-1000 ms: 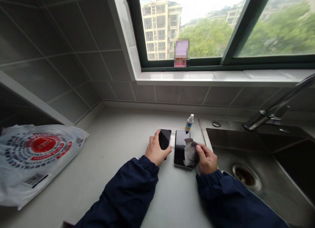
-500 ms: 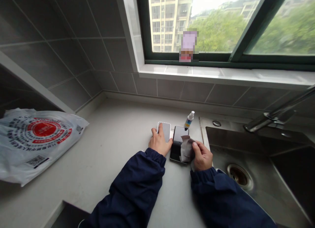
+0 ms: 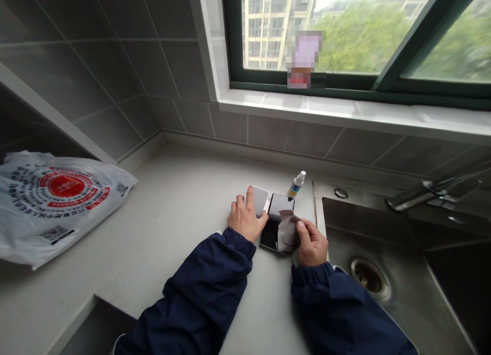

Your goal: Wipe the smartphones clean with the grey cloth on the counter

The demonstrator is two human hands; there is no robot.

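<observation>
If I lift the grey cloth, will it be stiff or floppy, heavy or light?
Probably floppy: the cloth bends and creases beyond the right hand's pinch. Likely light, since it looks thin and small. Its loose part lies over the black phone, so it may drag across the screen.

A: Left side?
B: White plastic bag (image 3: 90, 219) on the counter (image 3: 172, 191). Red and black print, QR code (image 3: 54, 233) near its lower edge.
A: Right?
B: Steel sink (image 3: 341, 245), round drain (image 3: 370, 278) in its floor. Faucet (image 3: 408, 195) at the back edge, metal cap (image 3: 341, 193) left of it.
A: Back?
B: Dark green window frame (image 3: 236, 43) above white sill (image 3: 326, 107). Pale building (image 3: 264, 27) outside, trees (image 3: 356, 43) right of it. Grey wall tiles (image 3: 176, 61).
</observation>
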